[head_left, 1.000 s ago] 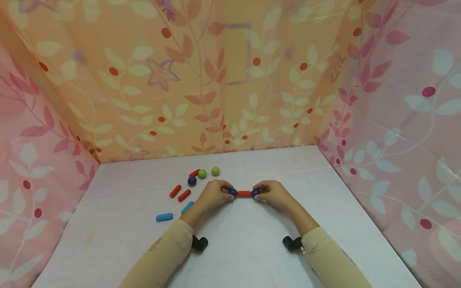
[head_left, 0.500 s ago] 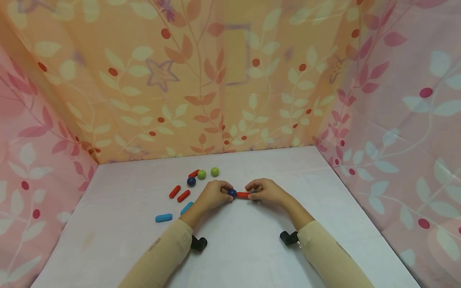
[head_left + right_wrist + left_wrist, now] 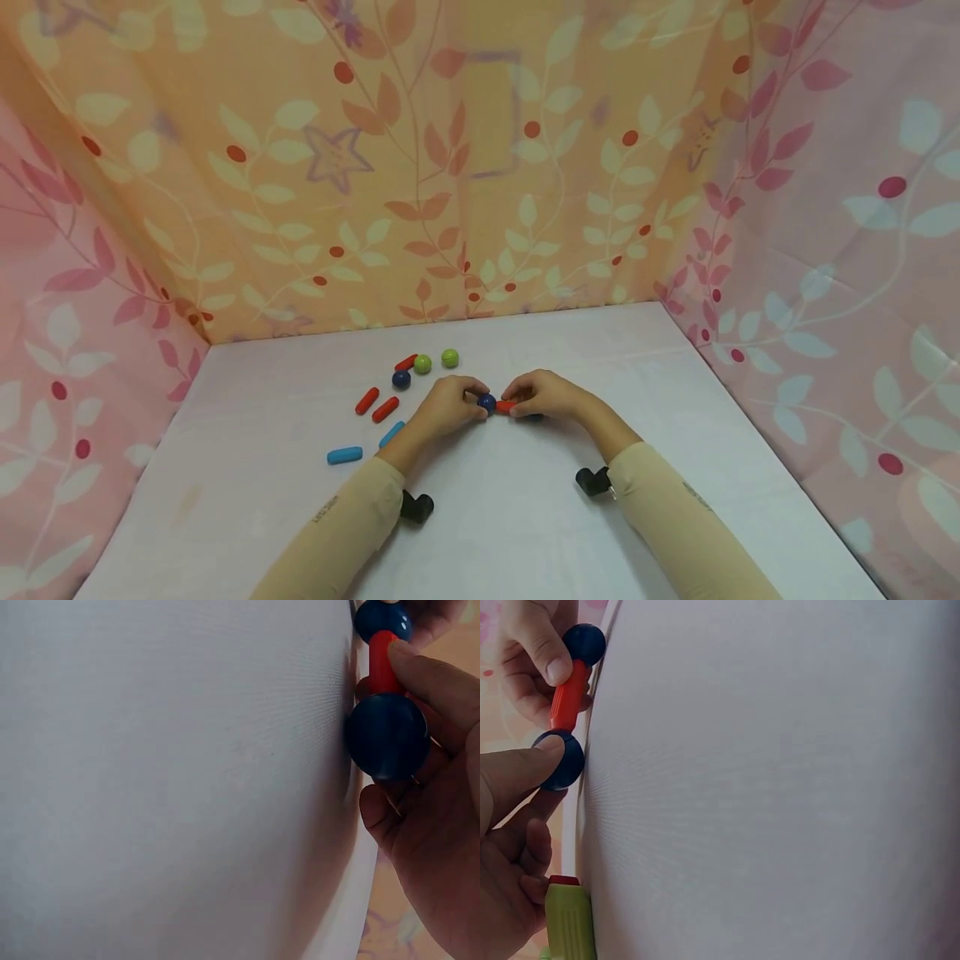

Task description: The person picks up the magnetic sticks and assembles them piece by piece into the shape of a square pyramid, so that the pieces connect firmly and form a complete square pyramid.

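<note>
Two dark blue balls are joined by a red rod into one short piece above the white tabletop. My left hand pinches the left blue ball between thumb and fingers. With thumb and fingers, my right hand grips the red rod. The right blue ball sticks out beside the palm; in the head view that hand mostly hides it. Below my left fingers, the left wrist view shows a ribbed lime-green piece with a red end.
Left of my hands lie red rods, a loose blue ball, green balls and blue rods, one partly behind my left forearm. Patterned cloth hangs at the back and both sides of the white table.
My right hand has shifted left, from the right blue ball onto the red rod. My left hand keeps its pinch on the left ball.
</note>
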`<state>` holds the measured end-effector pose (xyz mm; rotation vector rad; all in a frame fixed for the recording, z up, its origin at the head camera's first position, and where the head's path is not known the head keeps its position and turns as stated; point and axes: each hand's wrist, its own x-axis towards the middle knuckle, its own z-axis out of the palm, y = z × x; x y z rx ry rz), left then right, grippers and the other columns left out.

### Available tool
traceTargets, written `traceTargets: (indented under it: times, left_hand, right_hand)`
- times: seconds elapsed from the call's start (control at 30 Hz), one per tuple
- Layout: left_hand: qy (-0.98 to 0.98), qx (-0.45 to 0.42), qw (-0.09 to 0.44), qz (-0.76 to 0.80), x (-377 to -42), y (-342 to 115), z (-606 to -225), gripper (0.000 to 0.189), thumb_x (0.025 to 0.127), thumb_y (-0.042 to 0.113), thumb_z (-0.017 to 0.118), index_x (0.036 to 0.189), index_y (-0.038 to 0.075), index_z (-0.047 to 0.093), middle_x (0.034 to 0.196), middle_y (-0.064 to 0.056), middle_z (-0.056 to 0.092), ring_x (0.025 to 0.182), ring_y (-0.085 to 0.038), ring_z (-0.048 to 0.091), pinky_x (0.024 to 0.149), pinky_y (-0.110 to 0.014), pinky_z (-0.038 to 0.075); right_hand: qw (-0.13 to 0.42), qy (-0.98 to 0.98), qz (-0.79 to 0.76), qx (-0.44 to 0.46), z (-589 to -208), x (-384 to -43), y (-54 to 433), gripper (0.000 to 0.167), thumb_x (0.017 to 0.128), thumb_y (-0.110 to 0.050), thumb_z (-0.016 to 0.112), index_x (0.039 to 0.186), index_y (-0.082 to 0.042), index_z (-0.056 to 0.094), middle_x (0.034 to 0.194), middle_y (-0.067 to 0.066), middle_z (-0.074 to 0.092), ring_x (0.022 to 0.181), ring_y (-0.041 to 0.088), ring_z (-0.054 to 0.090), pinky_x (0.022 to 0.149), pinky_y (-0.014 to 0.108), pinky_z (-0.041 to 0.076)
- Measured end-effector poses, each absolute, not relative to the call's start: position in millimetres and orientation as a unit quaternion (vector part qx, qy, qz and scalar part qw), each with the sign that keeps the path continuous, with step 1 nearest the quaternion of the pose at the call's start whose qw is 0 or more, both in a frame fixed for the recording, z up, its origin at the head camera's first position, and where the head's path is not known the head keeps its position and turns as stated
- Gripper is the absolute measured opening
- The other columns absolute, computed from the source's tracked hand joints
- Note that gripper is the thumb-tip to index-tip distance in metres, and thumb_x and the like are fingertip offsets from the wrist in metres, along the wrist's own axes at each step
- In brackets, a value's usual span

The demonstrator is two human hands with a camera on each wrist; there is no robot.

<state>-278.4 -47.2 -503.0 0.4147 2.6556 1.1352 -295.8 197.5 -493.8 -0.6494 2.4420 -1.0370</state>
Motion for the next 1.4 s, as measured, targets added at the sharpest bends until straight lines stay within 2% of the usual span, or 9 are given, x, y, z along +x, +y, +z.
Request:
traceTargets:
  times: [0.23,0.53,0.8,0.93,1.2,1.4]
  left_hand:
    - [0.907,0.159,0.109,0.375,-279,-47,-500,0.033,0.084,0.020,0.085,0.116,0.022,0.076,0.097,0.005,0.070,0.085,-0.016,0.058,0.080,-0.035,0.050]
    - [0.903,0.177,0.118,0.373,-280,-46,-500,0.037,0.084,0.017,0.085,0.119,0.022,0.076,0.081,-0.001,0.062,0.075,-0.016,0.053,0.067,-0.031,0.045]
    - [0.904,0.179,0.106,0.374,-280,-57,-491,0.035,0.091,0.022,0.079,0.125,0.017,0.074,0.112,0.005,0.072,0.090,-0.019,0.057,0.078,-0.034,0.050]
    - [0.910,0.163,0.100,0.367,-279,-73,-483,0.031,0.093,0.024,0.077,0.123,0.019,0.074,0.118,0.005,0.071,0.095,-0.022,0.060,0.083,-0.037,0.053]
    - [0.928,0.151,0.068,0.332,-267,-109,-474,0.017,0.091,0.021,0.079,0.108,0.019,0.078,0.107,0.008,0.071,0.100,-0.022,0.058,0.089,-0.040,0.052]
    - [0.937,0.136,0.074,0.313,-251,-129,-478,0.011,0.087,0.018,0.081,0.097,0.022,0.079,0.097,0.009,0.069,0.101,-0.021,0.056,0.087,-0.041,0.051]
  right_hand:
    - [0.224,0.871,-0.358,-0.249,-491,-299,195,0.023,0.089,-0.023,0.081,0.111,-0.018,0.077,0.093,-0.005,0.072,0.086,0.014,0.062,0.082,0.032,0.051]
    - [0.253,0.872,-0.333,-0.256,-487,-300,195,0.020,0.091,-0.023,0.078,0.109,-0.016,0.078,0.089,-0.006,0.075,0.085,0.011,0.066,0.089,0.032,0.049]
    - [0.217,0.878,-0.364,-0.224,-493,-291,196,0.017,0.090,-0.025,0.078,0.104,-0.014,0.080,0.089,-0.006,0.077,0.087,0.010,0.066,0.092,0.036,0.051]
    - [0.194,0.885,-0.376,-0.193,-496,-284,195,0.020,0.090,-0.027,0.079,0.105,-0.014,0.080,0.093,-0.006,0.076,0.090,0.011,0.064,0.092,0.036,0.051]
    - [0.157,0.898,-0.392,-0.126,-498,-271,193,0.018,0.089,-0.026,0.080,0.103,-0.015,0.081,0.093,-0.005,0.075,0.088,0.013,0.062,0.086,0.033,0.050]
    - [0.136,0.900,-0.404,-0.087,-503,-259,194,0.019,0.087,-0.028,0.082,0.099,-0.013,0.081,0.091,-0.003,0.074,0.086,0.013,0.062,0.081,0.032,0.051]
